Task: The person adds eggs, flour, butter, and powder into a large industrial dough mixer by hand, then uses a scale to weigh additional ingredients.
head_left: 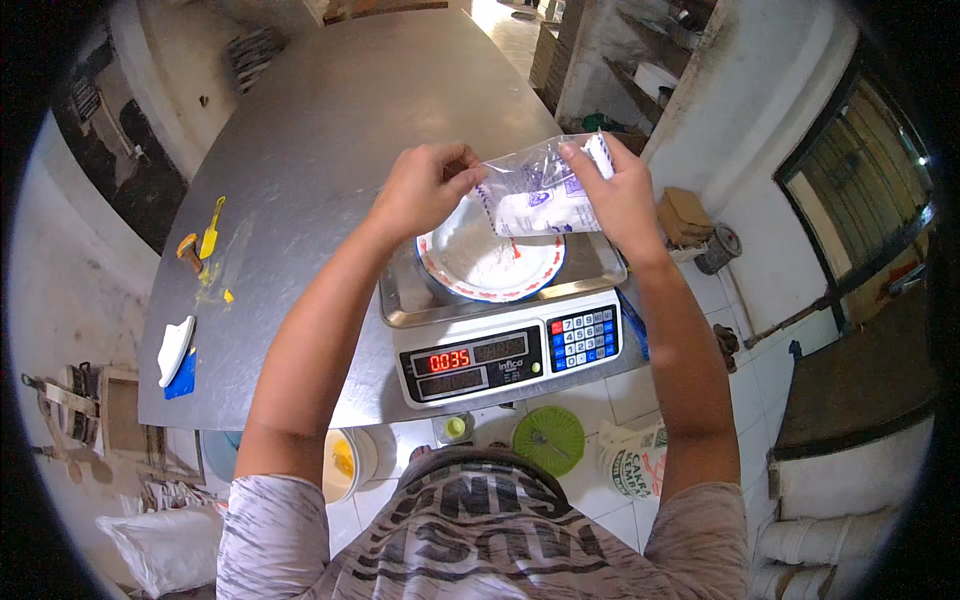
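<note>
Over a digital scale (510,350) I hold a clear plastic packet (545,205) with purple print and white powder inside. My left hand (428,188) pinches the packet's left corner. Its right end is gripped by my right hand (622,195), thumb on the near side. Below the packet, a white enamel plate (490,293) with a red-patterned rim rests on the scale's metal pan (400,300). Some white powder lies in the plate, and the packet hides part of its far side. The scale's red display is lit.
On the table (330,90) at left lie a yellow spatula (212,228), a wooden-handled tool (188,252) and a white scraper (175,350) by a blue one (182,375). Below the near edge stand a white bucket (365,465), a green lid (548,440) and a printed sack (630,460).
</note>
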A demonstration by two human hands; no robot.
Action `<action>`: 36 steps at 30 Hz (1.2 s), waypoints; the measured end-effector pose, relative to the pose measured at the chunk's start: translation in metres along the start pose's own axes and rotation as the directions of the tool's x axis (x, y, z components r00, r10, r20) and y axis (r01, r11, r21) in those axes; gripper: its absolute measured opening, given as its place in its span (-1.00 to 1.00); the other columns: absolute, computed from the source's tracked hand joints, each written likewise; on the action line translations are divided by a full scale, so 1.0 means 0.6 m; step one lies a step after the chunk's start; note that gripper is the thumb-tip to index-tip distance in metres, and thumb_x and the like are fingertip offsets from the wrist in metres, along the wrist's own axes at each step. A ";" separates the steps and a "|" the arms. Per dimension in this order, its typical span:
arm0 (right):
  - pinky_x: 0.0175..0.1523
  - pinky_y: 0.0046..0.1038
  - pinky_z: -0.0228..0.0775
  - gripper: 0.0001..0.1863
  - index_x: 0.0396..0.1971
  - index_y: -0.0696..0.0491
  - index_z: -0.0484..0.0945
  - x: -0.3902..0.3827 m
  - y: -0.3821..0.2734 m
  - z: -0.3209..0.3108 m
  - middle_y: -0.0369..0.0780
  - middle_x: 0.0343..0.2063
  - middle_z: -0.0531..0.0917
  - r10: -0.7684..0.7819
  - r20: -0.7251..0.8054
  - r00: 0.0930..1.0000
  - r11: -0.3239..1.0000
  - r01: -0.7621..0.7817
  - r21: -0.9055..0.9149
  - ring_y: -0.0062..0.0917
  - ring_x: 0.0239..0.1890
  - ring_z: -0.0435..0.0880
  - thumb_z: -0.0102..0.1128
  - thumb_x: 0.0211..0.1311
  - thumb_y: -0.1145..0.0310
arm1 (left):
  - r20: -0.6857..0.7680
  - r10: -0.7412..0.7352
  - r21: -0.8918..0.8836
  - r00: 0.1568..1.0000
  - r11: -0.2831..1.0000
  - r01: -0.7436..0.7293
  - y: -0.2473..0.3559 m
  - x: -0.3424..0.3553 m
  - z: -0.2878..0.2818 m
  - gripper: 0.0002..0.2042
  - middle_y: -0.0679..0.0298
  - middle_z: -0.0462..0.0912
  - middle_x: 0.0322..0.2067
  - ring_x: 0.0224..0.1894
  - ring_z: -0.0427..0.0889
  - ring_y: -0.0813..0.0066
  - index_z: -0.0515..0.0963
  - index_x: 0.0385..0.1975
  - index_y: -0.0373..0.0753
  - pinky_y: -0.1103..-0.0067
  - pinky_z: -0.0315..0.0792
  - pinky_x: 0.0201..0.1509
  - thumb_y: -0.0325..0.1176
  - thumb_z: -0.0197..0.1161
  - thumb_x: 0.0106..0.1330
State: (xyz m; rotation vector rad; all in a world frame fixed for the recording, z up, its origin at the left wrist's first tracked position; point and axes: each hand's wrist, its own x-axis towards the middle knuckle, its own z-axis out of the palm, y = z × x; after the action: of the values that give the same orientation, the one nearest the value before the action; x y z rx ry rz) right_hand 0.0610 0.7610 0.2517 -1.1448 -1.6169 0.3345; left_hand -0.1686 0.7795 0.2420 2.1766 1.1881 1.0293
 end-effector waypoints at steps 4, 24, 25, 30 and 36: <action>-0.41 -0.45 0.35 -0.69 -0.42 0.19 0.53 -0.006 -0.002 -0.011 -0.12 -0.59 0.61 0.009 -0.053 0.999 1.000 -0.008 0.013 -0.53 -0.56 0.54 0.23 0.12 0.20 | -0.037 -0.020 0.004 0.999 1.000 0.020 0.015 0.003 0.007 -0.84 0.14 0.64 -0.54 -0.47 0.61 0.47 0.57 -0.41 -0.35 0.56 0.45 -0.33 -0.36 0.23 0.18; -0.40 -0.57 0.29 -0.72 -0.36 0.20 0.56 -0.017 0.015 -0.022 -0.27 -0.61 0.58 0.111 -0.151 0.982 0.984 -0.087 0.156 -0.72 -0.54 0.41 0.14 0.23 0.24 | 0.028 0.025 -0.162 0.999 0.987 -0.020 0.020 0.026 0.026 -0.85 0.10 0.60 -0.53 -0.48 0.61 0.39 0.48 -0.34 -0.34 0.50 0.43 -0.36 -0.38 0.19 0.21; -0.40 -0.57 0.29 -0.72 -0.36 0.20 0.56 -0.017 0.016 -0.019 -0.27 -0.61 0.58 0.111 -0.148 0.983 0.983 -0.087 0.160 -0.72 -0.54 0.41 0.14 0.23 0.24 | 0.027 0.022 -0.159 0.999 0.987 -0.017 0.023 0.026 0.024 -0.85 0.10 0.60 -0.53 -0.48 0.61 0.39 0.48 -0.34 -0.34 0.50 0.43 -0.36 -0.38 0.19 0.21; -0.35 -0.61 0.34 -0.73 -0.33 0.16 0.56 -0.036 0.030 -0.009 -0.33 -0.50 0.59 0.307 -0.180 0.935 0.867 -0.196 0.459 -0.73 -0.50 0.47 0.11 0.27 0.22 | -0.054 0.115 -0.094 0.992 0.988 -0.120 0.038 0.025 0.019 -0.82 0.11 0.63 -0.49 -0.47 0.61 0.39 0.51 -0.30 -0.33 0.51 0.44 -0.34 -0.36 0.23 0.18; -0.21 -0.58 0.38 -0.74 -0.24 0.13 0.52 -0.051 0.057 -0.018 -0.30 -0.36 0.59 0.383 -0.139 0.913 0.738 -0.212 0.641 -0.69 -0.34 0.52 0.06 0.30 0.23 | 0.002 0.084 -0.003 0.996 0.996 -0.084 0.056 0.040 0.017 -0.82 0.15 0.65 -0.46 -0.38 0.59 0.58 0.57 -0.33 -0.35 0.58 0.45 -0.26 -0.36 0.24 0.19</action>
State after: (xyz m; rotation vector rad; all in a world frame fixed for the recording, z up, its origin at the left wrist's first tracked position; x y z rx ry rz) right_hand 0.0865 0.7496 0.2136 -0.8802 -0.9577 0.8243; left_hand -0.1348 0.7819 0.2683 2.2423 1.1017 1.0614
